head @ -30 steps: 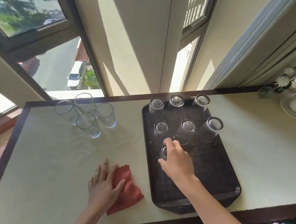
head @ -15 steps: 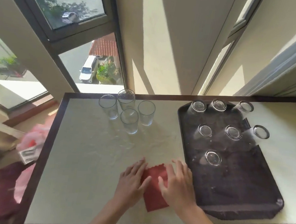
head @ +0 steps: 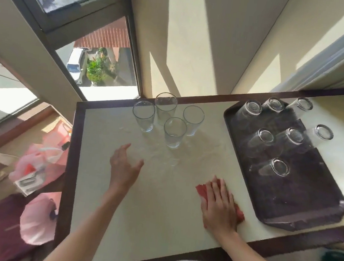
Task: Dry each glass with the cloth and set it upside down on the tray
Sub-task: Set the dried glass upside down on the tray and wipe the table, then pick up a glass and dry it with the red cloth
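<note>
At the lower centre of the frame the right hand (head: 219,207) lies flat, fingers straight and close together, on the red cloth (head: 201,192), which rests on the cream table (head: 147,212) just beside the dark tray (head: 307,208). To the left, the left hand (head: 123,167) is over the table, fingers apart and loosely bent, holding nothing, near four upright glasses (head: 174,132) at upper centre. Seven inverted glasses (head: 279,168) stand on the tray at the right.

red cloth (head: 201,191), dark brown tray (head: 312,198), clear glasses (head: 174,132), cream table (head: 158,214)
</note>
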A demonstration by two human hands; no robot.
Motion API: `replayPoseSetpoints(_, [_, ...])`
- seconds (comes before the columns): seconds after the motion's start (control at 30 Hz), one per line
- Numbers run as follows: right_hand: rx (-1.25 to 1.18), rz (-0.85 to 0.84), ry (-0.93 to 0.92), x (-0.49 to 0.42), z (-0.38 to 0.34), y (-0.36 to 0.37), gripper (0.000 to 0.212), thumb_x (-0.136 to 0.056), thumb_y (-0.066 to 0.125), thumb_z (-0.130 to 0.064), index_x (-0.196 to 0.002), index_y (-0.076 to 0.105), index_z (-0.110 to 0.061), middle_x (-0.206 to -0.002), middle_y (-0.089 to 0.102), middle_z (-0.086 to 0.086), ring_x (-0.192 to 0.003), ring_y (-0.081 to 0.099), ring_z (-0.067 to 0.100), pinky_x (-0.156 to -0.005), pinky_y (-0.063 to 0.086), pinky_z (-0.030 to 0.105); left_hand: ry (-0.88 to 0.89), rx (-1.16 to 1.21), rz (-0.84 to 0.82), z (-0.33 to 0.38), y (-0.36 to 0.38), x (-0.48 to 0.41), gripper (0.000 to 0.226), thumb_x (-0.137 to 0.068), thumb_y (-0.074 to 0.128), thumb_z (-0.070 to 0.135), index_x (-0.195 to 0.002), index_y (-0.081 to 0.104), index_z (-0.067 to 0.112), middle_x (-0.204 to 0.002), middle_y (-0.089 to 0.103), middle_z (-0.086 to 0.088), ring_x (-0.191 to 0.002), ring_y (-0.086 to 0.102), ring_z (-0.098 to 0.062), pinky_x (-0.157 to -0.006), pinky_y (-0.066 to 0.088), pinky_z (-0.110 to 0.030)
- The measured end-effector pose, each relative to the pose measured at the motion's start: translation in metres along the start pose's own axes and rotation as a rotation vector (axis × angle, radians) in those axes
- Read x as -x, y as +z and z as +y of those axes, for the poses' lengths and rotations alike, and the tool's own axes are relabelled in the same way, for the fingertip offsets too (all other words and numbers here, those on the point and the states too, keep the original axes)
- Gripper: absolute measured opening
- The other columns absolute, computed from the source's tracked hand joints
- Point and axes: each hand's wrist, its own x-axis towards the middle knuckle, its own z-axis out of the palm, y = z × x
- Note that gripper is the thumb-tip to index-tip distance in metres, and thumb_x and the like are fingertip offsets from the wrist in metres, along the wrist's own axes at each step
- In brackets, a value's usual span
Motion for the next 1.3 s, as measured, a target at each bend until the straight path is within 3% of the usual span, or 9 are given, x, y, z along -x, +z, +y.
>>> replayPoseSetpoints(0.2, [-0.431, 0.008, 0.333, -0.012, -0.01, -0.012, 0.044, -0.103, 0.038, -0.028, -0.144, 0.048, -0.017, -0.152, 0.044, 0.012, -0.131, 0.052, 0.033, -0.106, 0.043, 0.049, 0.023, 0.153, -0.033, 0.025, -0.011, -0.074, 0.088, -0.078, 0.081, 0.026, -0.15, 0.033, 0.011, -0.155, 0.037, -0.01, -0.144, 0.032, -0.03, -0.12, 0.027, -0.046])
replayPoseSetpoints(0.3, [-0.873, -0.024, 0.553, -0.015, -0.012, -0.033, 0.032, -0.103, 0.039, -0.023, -0.126, 0.061, -0.02, -0.124, 0.068, 0.008, -0.097, 0.069, 0.018, -0.094, 0.052, 0.038, 0.068, 0.134, -0.043, 0.039, -0.006, -0.097, 0.097, -0.073, 0.086, 0.033, -0.152, 0.032, 0.012, -0.156, 0.037, -0.009, -0.146, 0.028, -0.031, -0.121, 0.024, -0.045])
replayPoseSetpoints(0.4, [-1.34, -0.012, 0.719, -0.012, -0.017, -0.055, 0.032, -0.104, 0.04, -0.02, -0.114, 0.067, -0.008, -0.104, 0.074, 0.008, -0.085, 0.07, 0.02, -0.078, 0.055, 0.032, 0.084, 0.188, -0.041, 0.047, 0.004, -0.11, 0.099, -0.072, 0.087, 0.035, -0.151, 0.032, 0.015, -0.154, 0.04, -0.006, -0.145, 0.029, -0.031, -0.12, 0.027, -0.044])
replayPoseSetpoints(0.57, [-1.847, -0.062, 0.811, 0.0, -0.024, -0.08, 0.038, -0.104, 0.038, -0.029, -0.112, 0.068, -0.006, -0.112, 0.074, 0.015, -0.111, 0.065, 0.031, -0.102, 0.047, 0.047, 0.134, 0.219, 0.039, 0.051, 0.013, -0.108, 0.071, -0.073, 0.086, 0.031, -0.133, 0.05, 0.021, -0.114, 0.059, 0.007, -0.122, 0.053, -0.029, -0.098, 0.041, -0.037])
replayPoseSetpoints(0.77, [-2.247, -0.179, 0.712, 0.0, -0.022, -0.106, 0.045, -0.1, 0.039, -0.039, -0.125, 0.065, -0.012, -0.132, 0.063, 0.016, -0.123, 0.051, 0.047, -0.114, 0.03, 0.058, 0.077, 0.243, 0.118, 0.042, -0.006, -0.04, 0.062, -0.072, 0.085, 0.042, -0.123, 0.056, 0.021, -0.103, 0.064, 0.007, -0.111, 0.059, -0.026, -0.095, 0.044, -0.041])
replayPoseSetpoints(0.93, [-2.178, -0.265, 0.61, -0.002, -0.023, -0.122, 0.044, -0.098, 0.044, -0.045, -0.119, 0.071, -0.018, -0.121, 0.068, 0.017, -0.115, 0.057, 0.044, -0.11, 0.036, 0.057, 0.078, 0.408, -0.124, 0.058, -0.01, 0.075, 0.076, -0.054, 0.072, 0.068, -0.116, 0.063, 0.024, -0.086, 0.068, 0.015, -0.087, 0.063, 0.002, -0.085, 0.046, -0.027])
replayPoseSetpoints(1.1, [-1.905, -0.282, 0.394, 0.009, -0.032, -0.146, 0.044, -0.09, 0.052, -0.051, -0.114, 0.072, -0.019, -0.106, 0.072, 0.013, -0.093, 0.068, 0.028, -0.085, 0.053, 0.043, 0.145, 0.545, -0.379, 0.102, 0.019, 0.15, 0.08, -0.064, 0.074, 0.058, -0.133, 0.042, 0.036, -0.09, 0.073, -0.004, -0.086, 0.071, -0.011, -0.08, 0.052, -0.02])
replayPoseSetpoints(1.2, [-1.607, -0.178, 0.026, 0.025, -0.031, -0.154, 0.042, -0.092, 0.049, -0.054, -0.131, 0.058, -0.04, -0.13, 0.064, -0.009, -0.112, 0.065, 0.009, -0.09, 0.052, 0.028, 0.017, 0.66, -0.352, 0.127, 0.034, 0.16, 0.075, -0.078, 0.064, 0.058, -0.141, 0.029, 0.038, -0.108, 0.07, -0.01, -0.098, 0.072, -0.015, -0.094, 0.054, -0.036])
replayPoseSetpoints(1.3, [-1.163, 0.036, -0.314, 0.043, -0.032, -0.154, 0.05, -0.094, 0.037, -0.052, -0.143, 0.028, -0.058, -0.16, 0.022, -0.024, -0.144, 0.027, -0.003, -0.117, 0.026, 0.025, -0.118, 0.889, -0.337, 0.153, 0.039, 0.167, 0.077, -0.078, 0.063, 0.071, -0.137, 0.046, 0.024, -0.127, 0.062, -0.018, -0.113, 0.067, -0.034, -0.098, 0.049, -0.063])
